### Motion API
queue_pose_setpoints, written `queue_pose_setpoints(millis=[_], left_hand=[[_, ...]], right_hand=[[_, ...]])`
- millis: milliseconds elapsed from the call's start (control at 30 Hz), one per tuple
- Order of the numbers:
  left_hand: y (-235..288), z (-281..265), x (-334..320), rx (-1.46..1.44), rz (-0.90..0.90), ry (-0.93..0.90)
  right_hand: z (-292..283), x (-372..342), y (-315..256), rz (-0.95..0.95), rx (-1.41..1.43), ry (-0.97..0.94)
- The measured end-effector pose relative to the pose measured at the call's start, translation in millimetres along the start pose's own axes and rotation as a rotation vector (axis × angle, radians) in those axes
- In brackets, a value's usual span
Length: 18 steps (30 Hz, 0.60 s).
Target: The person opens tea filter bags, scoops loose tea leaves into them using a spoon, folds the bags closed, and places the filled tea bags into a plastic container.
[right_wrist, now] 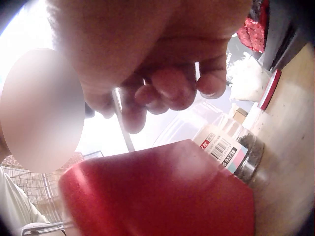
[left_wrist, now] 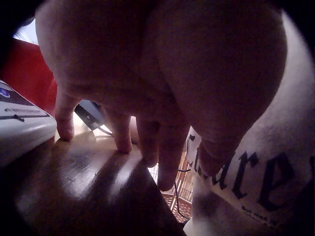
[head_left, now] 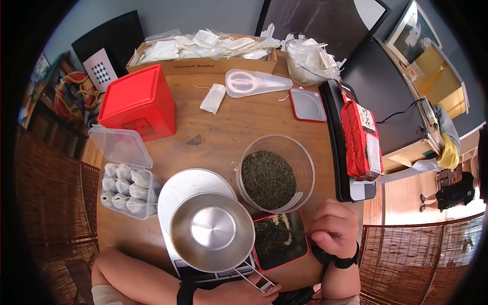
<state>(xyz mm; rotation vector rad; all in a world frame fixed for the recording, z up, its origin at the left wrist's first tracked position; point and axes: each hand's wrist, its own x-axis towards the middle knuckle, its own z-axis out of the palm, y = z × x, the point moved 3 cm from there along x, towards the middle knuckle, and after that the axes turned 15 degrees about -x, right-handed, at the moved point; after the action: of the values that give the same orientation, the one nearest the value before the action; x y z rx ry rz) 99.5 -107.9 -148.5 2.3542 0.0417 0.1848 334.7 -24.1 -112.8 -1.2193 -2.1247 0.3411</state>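
My right hand [head_left: 334,227] pinches a slim, long-handled metal utensil [right_wrist: 122,120] with curled fingers. Its far end reaches over the open red-rimmed tin [head_left: 292,256], among dark tea leaves [head_left: 272,236], and that end is hard to make out. Just behind the tin stands a clear round tub [head_left: 311,170] of dried green leaves [head_left: 268,180]. A steel pan [head_left: 211,229] sits on the white kitchen scale [head_left: 195,178]. Near the pan's wire handle [head_left: 259,282], my left hand [head_left: 241,294] lies at the table's front edge, fingers [left_wrist: 123,132] loosely extended downward and holding nothing.
At left, an open plastic box [head_left: 147,211] holds several filled tea bags, with a red canister [head_left: 137,101] behind it. Scissors in a sleeve [head_left: 259,84], a tea bag [head_left: 213,98] and a tin lid [head_left: 308,105] lie farther back. A red foil pack [head_left: 358,140] lies right.
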Motion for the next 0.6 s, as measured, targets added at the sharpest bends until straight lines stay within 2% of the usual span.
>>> queue_pose_setpoints(millis=[300, 600], left_hand=[[-1.0, -2.3, 1.4, -0.023, -0.008, -0.012], [-1.6, 5.1, 1.3, 0.012, 0.010, -0.025]], right_hand=[[0.5, 1.4, -1.5, -0.013, -0.058, 0.014], [1.7, 3.4, -5.4, -0.039, -0.060, -0.062]])
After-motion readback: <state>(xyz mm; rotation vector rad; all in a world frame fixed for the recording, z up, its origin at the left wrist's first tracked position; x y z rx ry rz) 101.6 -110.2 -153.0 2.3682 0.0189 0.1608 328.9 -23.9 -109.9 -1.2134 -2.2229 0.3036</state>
